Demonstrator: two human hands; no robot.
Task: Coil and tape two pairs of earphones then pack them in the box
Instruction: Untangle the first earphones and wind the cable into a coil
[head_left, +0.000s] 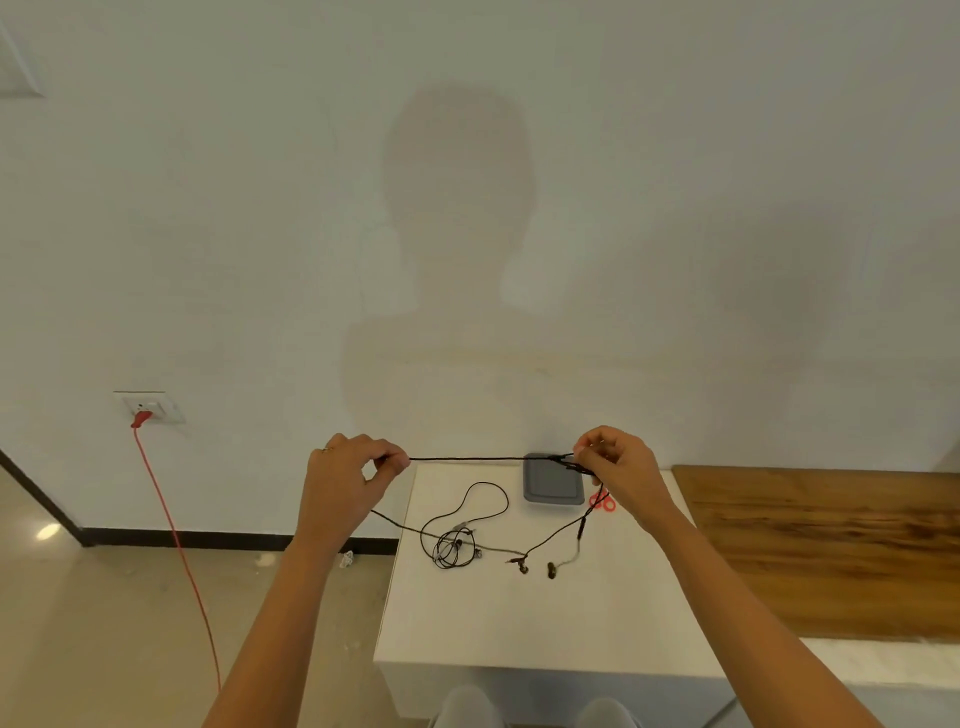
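L hand (347, 480) & R hand (621, 470) pinch earphone cable (467, 459) taut above table (519, 623).

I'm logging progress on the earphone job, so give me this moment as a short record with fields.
held earphones: black cable taut between hands, buds down near table
left hand: pinches the cable
right hand: pinches the cable with small loops
second earphones: loose tangle on white table
box: grey, lid on, far side of table
scissors: red, beside box
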